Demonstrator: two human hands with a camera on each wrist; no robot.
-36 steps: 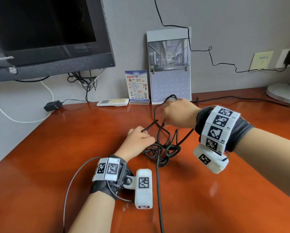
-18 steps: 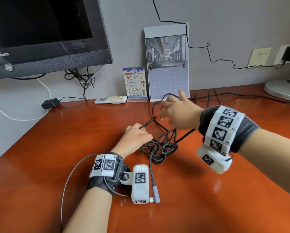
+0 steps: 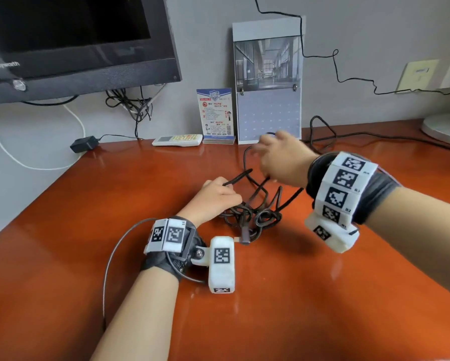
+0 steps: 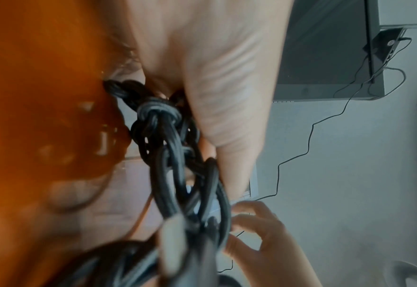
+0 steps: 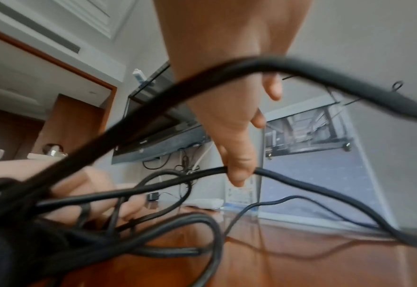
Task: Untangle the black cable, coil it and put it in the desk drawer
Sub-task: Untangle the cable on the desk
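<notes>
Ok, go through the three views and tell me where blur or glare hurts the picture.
Head view: mostly sharp, right hand motion-smeared, soft glare patches on the desk. Left wrist view: left hand and desk blurred, black cable knot fairly clear. Right wrist view: near cable strands badly blurred, background sharper.

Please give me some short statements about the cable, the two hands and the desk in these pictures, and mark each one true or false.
1. The black cable is neatly coiled. False: it lies knotted in a tangle on the desk.
2. The left hand grips the tangle. True.
3. The right hand rests flat on the desk. False: it is raised, a finger hooked under a cable strand.
4. A white remote lies near the wall. True.
5. The cable is inside a drawer. False: no drawer shows.
</notes>
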